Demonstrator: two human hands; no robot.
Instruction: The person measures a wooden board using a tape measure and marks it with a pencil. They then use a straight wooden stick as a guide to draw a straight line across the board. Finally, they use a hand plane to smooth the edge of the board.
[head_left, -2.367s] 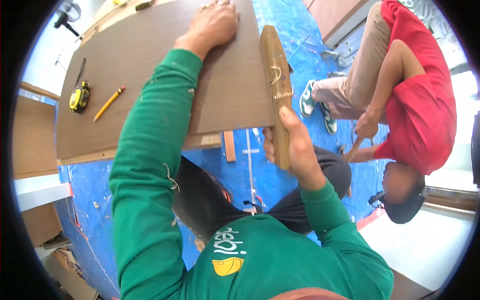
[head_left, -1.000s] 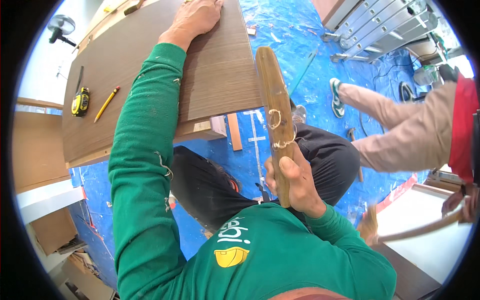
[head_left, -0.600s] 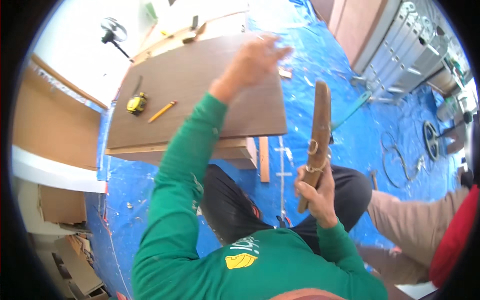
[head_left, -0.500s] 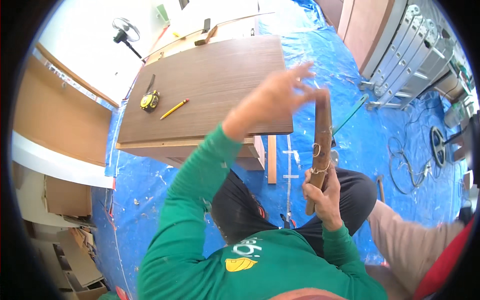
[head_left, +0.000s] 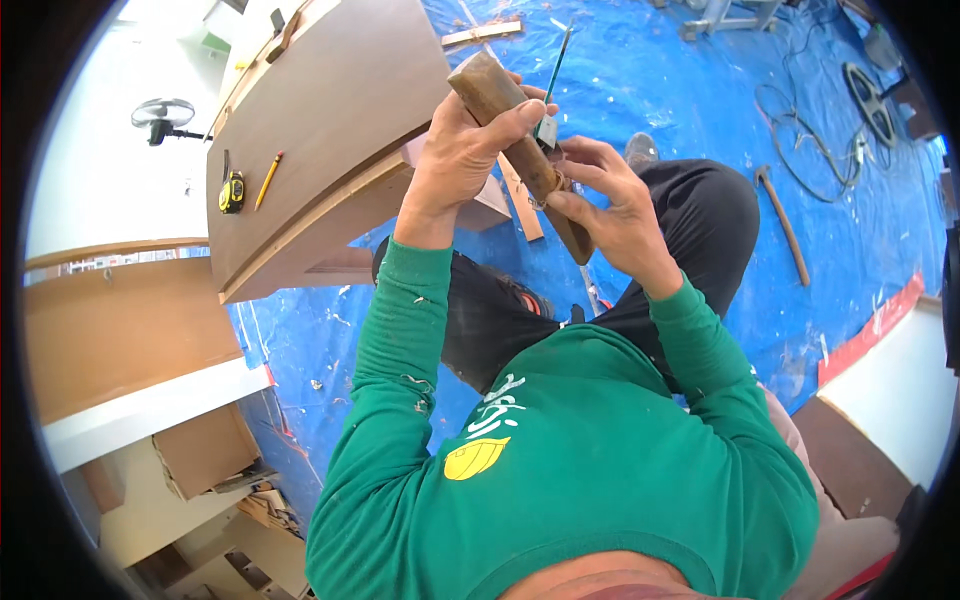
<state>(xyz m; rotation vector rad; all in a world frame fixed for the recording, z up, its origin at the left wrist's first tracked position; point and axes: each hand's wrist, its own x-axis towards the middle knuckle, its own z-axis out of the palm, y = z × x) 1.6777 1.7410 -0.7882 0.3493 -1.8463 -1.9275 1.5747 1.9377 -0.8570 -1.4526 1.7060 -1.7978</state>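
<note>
A brown wooden hand plane (head_left: 530, 160), a long block with pale curled shavings caught near its middle, is held tilted in front of me above my knees. My left hand (head_left: 455, 160) is closed around its upper part, thumb lying across the wood. At the lower part, my right hand (head_left: 620, 210) has its thumb and bent fingers against the plane, right by the shavings. The right fingertips are partly hidden behind the block. A long thin teal tool (head_left: 562, 60) shows just beyond the hands.
A wood-grain panelled cabinet (head_left: 330, 110) stands at left, bearing a tape measure (head_left: 232, 192) and a yellow pencil (head_left: 268, 182). On the blue sheeting (head_left: 690, 120) lie a wooden-handled tool (head_left: 785, 225) and a cable (head_left: 800, 150). Another person's leg (head_left: 870, 555) is at lower right.
My left hand, blurred and raised in the air before, now grips the plane's upper end. The plane has tilted leftward; my right hand has shifted to its shavings. The view has turned right.
</note>
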